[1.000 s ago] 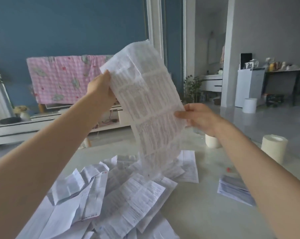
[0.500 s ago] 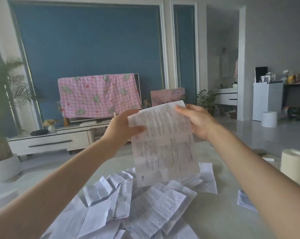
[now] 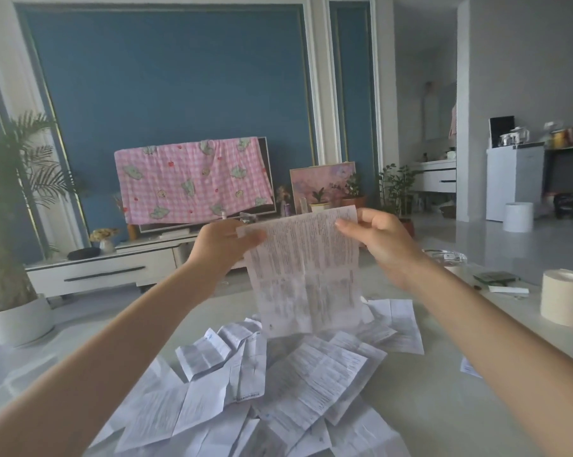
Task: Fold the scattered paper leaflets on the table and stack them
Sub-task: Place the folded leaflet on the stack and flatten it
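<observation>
Fingers (image 3: 347, 222) of the right hand (image 3: 382, 245) are pinching the upper right corner of a printed leaflet (image 3: 306, 275), and the left hand (image 3: 224, 245) is clamping the upper left corner with its thumb lying over the front of the paper. A second ago the sheet was slanting high, with the left hand at its top and the right hand at its side edge. Now it is hanging upright between the two hands, above the far side of the pile of leaflets (image 3: 278, 374).

One leaflet is being held. The rest are lying creased and overlapping on the pale table (image 3: 426, 407), too tangled to count. A small separate stack (image 3: 469, 367) is peeking out at the right, partly hidden by the right forearm.

One pale roll (image 3: 563, 296) is standing on the table's right side, and one white roll (image 3: 518, 216) is sitting on the floor beyond. Behind the hands, a pink checked cloth (image 3: 192, 179) is draping over a screen on a low white cabinet (image 3: 103, 272), with a framed picture (image 3: 324, 183) beside it and a potted palm (image 3: 15, 209) at far left. The held sheet is blocking part of the pile.
</observation>
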A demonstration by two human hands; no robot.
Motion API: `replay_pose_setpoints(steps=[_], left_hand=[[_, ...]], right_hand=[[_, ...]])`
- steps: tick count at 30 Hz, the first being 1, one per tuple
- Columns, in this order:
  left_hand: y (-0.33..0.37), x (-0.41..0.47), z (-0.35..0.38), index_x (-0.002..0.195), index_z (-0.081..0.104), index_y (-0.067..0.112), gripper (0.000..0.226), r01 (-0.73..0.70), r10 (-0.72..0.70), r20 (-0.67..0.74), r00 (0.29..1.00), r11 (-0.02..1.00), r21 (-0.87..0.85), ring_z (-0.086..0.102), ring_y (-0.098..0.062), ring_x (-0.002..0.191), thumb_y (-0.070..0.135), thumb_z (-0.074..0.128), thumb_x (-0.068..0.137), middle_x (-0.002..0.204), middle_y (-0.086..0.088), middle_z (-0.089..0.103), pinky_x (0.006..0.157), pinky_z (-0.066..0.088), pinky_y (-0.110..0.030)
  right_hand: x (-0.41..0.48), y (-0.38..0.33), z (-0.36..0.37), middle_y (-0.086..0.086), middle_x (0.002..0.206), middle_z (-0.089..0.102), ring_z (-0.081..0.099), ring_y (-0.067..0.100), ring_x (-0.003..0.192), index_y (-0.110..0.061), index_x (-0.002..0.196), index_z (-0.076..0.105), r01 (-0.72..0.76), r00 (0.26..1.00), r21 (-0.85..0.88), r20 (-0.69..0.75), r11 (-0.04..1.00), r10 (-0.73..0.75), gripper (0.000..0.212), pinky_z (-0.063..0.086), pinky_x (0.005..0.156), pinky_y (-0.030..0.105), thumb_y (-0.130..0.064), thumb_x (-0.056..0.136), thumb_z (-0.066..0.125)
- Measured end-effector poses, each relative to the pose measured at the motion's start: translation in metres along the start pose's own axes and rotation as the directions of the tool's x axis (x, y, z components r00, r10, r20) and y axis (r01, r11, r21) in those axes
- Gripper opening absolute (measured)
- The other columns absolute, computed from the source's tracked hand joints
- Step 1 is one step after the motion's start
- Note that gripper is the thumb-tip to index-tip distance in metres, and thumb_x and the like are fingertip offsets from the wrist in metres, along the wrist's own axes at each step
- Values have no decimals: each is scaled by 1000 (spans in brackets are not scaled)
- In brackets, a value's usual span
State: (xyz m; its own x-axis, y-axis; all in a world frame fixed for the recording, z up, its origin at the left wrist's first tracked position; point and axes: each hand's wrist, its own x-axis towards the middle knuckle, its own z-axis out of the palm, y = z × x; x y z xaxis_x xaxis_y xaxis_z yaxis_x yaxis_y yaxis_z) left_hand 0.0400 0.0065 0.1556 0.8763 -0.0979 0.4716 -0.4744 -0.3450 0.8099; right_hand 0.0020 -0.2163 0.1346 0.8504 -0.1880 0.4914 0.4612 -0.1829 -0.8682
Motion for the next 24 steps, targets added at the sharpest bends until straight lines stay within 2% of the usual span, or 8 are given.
replay_pose_setpoints(steps=[3, 7, 9, 12, 14, 17, 20, 24], left_hand=[[0, -7, -6, 95, 67, 10, 24, 148, -52, 266, 963, 924, -354, 70, -21, 88, 21, 67, 74, 103, -10, 72, 78, 57, -34], [-26, -25, -1, 97, 66, 7, 28, 267, -120, 482, 868, 931, -250, 70, -23, 88, 22, 63, 74, 96, -8, 73, 76, 58, -34], [-38, -35, 7, 97, 66, 5, 21, 312, -181, 519, 835, 934, -176, 69, -27, 89, 18, 59, 83, 97, -12, 72, 78, 58, -36], [-57, -43, 18, 92, 65, 5, 13, 312, -211, 466, 859, 938, -151, 70, -27, 85, 12, 54, 91, 91, -13, 71, 71, 59, -35], [-70, -47, 24, 85, 65, 6, 13, 343, -252, 404, 879, 924, -170, 70, -25, 79, 11, 55, 91, 85, -10, 71, 71, 59, -36], [-90, -53, 27, 86, 66, 3, 13, 385, -309, 377, 873, 911, -145, 66, -23, 72, 12, 58, 90, 81, -9, 69, 72, 58, -35], [-110, -59, 29, 93, 64, -4, 16, 410, -340, 393, 854, 906, -108, 63, -26, 76, 11, 57, 91, 86, -15, 65, 73, 56, -36], [-132, -66, 34, 93, 67, 2, 15, 444, -374, 395, 839, 891, -99, 69, -18, 71, 6, 52, 93, 85, -10, 70, 73, 59, -33]], right_hand=[[-3, 1, 0, 5, 90, 72, 67, 19, 85, -12, 90, 69, -24, 999, 132, -26, 991, 27, 7, 54, 81, 34, -17, 86, 65], [-7, 12, 3, 7, 80, 67, 65, 17, 70, -8, 83, 64, -147, 985, 354, -35, 924, 170, 5, 57, 59, 25, -9, 87, 62], [-9, 25, 2, 7, 82, 67, 65, 20, 75, -8, 84, 64, -184, 970, 367, -82, 912, 229, 6, 59, 64, 31, -13, 86, 65], [-16, 54, 0, 5, 117, 61, 58, 24, 107, -11, 125, 53, -263, 958, 322, -24, 909, 286, 63, 49, 91, 47, -37, 72, 76], [-32, 75, 1, 8, 125, 57, 59, 24, 107, -15, 143, 31, -422, 907, 346, 141, 838, 398, 91, 50, 81, 42, -44, 69, 76], [-62, 104, 9, 13, 98, 69, 67, 23, 83, 1, 121, 56, -552, 827, 275, 302, 787, 474, 59, 55, 66, 32, -32, 74, 68], [-73, 131, 17, 14, 91, 70, 67, 22, 76, 4, 107, 63, -545, 839, 321, 202, 775, 506, 37, 56, 71, 32, -11, 73, 67], [-73, 137, 20, 17, 93, 71, 69, 27, 82, 0, 96, 63, -471, 881, 107, 95, 875, 463, 18, 55, 78, 39, -2, 79, 68]])
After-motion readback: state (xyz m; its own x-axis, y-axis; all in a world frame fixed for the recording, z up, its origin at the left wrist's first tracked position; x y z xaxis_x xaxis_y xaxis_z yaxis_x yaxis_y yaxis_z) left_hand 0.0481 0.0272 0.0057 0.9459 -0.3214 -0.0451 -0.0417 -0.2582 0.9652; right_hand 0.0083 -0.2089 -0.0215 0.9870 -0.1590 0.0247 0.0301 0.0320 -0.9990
